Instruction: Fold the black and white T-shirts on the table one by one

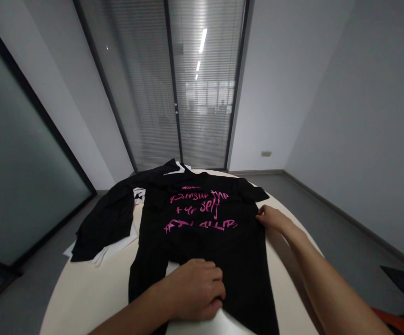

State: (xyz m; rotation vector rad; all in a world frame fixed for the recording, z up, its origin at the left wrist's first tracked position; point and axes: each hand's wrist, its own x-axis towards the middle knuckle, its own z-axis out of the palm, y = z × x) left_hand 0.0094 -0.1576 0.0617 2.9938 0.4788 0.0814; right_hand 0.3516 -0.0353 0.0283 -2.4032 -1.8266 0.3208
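Pinches R side edge of blk T-shirt [242, 253] betw. thumb & fingers of R hand [260, 216], clenches lower cloth in closed L hand [200, 289]. Spreads tee print-up, w/ pink lettering [210, 207] in view, on pale worktop [83, 293]. Shares space w/ 2nd blk garment [107, 223] just to L, atop white cloth [118, 249].

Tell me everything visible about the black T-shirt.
The black T-shirt looks like soft matte fabric, short-sleeved, with pink lettering across its chest, partly broken up by folds. It lies spread on the pale round-edged table, neckline toward the far edge, its lower part uneven and gathered. The right hand pinches its side edge below a sleeve; the left hand is closed on the lower cloth.
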